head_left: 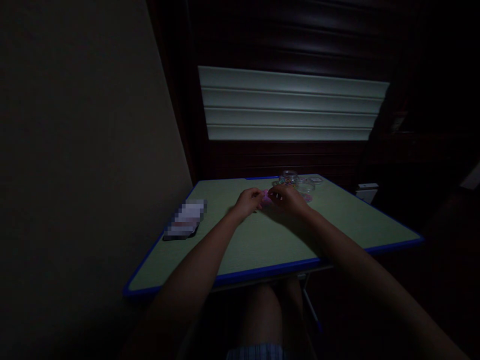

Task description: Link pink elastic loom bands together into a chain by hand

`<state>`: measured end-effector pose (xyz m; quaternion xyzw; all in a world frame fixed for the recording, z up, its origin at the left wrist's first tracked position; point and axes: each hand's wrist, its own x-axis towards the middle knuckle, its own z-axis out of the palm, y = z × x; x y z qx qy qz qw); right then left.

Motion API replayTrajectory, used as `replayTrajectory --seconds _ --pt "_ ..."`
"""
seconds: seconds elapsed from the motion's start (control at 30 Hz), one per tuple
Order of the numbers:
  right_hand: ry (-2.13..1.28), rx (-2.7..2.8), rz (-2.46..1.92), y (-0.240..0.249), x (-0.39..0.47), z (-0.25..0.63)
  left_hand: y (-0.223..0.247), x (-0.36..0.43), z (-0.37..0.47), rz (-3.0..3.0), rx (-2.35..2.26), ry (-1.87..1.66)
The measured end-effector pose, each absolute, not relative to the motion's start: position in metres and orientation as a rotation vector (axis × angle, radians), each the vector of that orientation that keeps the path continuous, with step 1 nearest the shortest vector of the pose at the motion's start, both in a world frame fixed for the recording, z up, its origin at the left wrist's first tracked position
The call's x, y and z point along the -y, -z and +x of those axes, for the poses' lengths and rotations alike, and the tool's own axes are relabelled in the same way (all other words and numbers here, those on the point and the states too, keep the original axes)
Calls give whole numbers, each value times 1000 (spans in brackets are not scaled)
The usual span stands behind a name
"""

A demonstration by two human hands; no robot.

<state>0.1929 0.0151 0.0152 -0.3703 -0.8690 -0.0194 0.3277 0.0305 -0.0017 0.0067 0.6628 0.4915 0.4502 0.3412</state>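
A small pink item is held between my two hands over the far half of the table; its kind is too small and dim to make out. My left hand pinches it from the left side. From the right, my right hand has its fingers closed on the same item, the fingertips partly in shadow. Just behind my right hand stands a clear jar with small multicoloured pieces in it. Beside that is a clear round container with something pink at its base.
The light green table has a blue edge. A blurred-out flat object lies at its left side. Another small clear item sits near the back right corner. A wall rises at the left, and a slatted panel stands behind.
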Motion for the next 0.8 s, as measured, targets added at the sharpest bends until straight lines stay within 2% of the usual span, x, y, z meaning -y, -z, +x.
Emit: replayTrajectory --seconds 0.8 --pt "-115 2153 -973 -13 -17 192 -10 4 30 1728 -1314 -1179"
